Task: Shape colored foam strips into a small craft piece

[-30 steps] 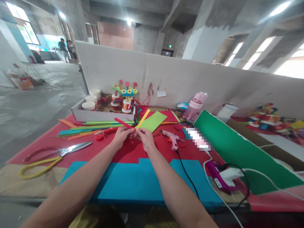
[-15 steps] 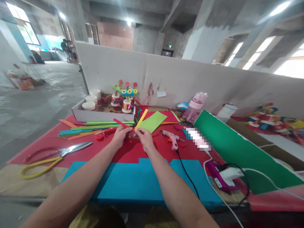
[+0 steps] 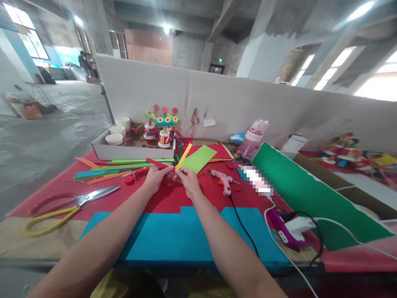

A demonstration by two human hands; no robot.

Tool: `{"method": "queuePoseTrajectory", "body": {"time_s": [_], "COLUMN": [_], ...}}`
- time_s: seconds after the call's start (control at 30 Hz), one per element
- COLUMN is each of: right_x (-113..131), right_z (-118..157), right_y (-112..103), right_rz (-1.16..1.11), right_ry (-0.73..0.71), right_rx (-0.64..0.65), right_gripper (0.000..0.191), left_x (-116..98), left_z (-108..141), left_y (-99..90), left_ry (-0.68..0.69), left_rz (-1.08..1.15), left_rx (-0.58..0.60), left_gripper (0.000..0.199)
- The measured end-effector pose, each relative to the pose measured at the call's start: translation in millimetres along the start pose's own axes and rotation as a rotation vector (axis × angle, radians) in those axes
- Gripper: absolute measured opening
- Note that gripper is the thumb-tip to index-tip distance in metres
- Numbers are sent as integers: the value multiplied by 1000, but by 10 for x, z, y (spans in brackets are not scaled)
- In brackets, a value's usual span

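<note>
My left hand (image 3: 156, 177) pinches a red paper strip (image 3: 155, 162), which sticks out to the upper left. My right hand (image 3: 187, 179) is closed at the lower end of a yellow paper strip (image 3: 185, 154) that slants up to the right. The strips come together between my fingertips; the fingers hide how they join. Just behind my right hand lies a light green paper sheet (image 3: 203, 158). A pink hot glue gun (image 3: 226, 182) rests to the right of it. Green paper strips (image 3: 124, 167) and other coloured ones lie left of my left hand.
Large scissors (image 3: 81, 201) lie at the left. A box (image 3: 133, 155) at the back holds paper cups and cup figures. Blue paper (image 3: 164, 236) covers the front edge. On the right stand a pink bottle (image 3: 254, 135), a purple power strip (image 3: 287, 231) with cables, and a green board (image 3: 310, 194).
Both hands stay close together over the table. The red strip has tilted slightly and shifted a little left; the view has moved slightly too.
</note>
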State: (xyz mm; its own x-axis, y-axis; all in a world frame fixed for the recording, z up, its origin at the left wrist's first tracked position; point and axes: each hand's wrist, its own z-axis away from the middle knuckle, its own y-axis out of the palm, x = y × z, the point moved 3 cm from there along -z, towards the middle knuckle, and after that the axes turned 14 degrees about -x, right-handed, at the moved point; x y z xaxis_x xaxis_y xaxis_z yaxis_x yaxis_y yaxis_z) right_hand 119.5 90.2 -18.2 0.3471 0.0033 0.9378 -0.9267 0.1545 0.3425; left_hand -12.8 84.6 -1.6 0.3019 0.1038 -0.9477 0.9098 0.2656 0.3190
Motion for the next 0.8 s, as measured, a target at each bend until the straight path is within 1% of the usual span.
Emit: {"method": "queuePoseTrajectory", "body": {"time_s": [0.1, 0.27, 0.4, 0.5, 0.6, 0.7, 0.8], "right_x": [0, 12, 25, 30, 36, 41, 56], "right_z": [-16, -31, -22, -31, -62, -102, -132], "right_y": [-17, -35, -39, -58, -81, -113, -154], "right_rz": [14, 14, 44, 45, -13, -82, -123], "right_ry": [6, 30, 12, -21, -60, -46, -42], "right_rx": [-3, -14, -28, -77, -125, -156, -190], "right_gripper": [31, 32, 29, 28, 28, 30, 31], "left_x": [-34, -166, -258, -277, -271, -275, -282], "left_z": [-53, -160, -221, -222, -199, -205, -237], "left_y": [-46, -174, -293, -335, -304, -284, -334], "left_ry": [-18, -50, -23, 13, 62, 103, 121], "left_rz": [24, 152, 201, 201, 177, 156, 153], "left_rx": [-46, -183, -277, -347, -343, -319, -359], "left_gripper": [30, 31, 30, 27, 27, 28, 30]}}
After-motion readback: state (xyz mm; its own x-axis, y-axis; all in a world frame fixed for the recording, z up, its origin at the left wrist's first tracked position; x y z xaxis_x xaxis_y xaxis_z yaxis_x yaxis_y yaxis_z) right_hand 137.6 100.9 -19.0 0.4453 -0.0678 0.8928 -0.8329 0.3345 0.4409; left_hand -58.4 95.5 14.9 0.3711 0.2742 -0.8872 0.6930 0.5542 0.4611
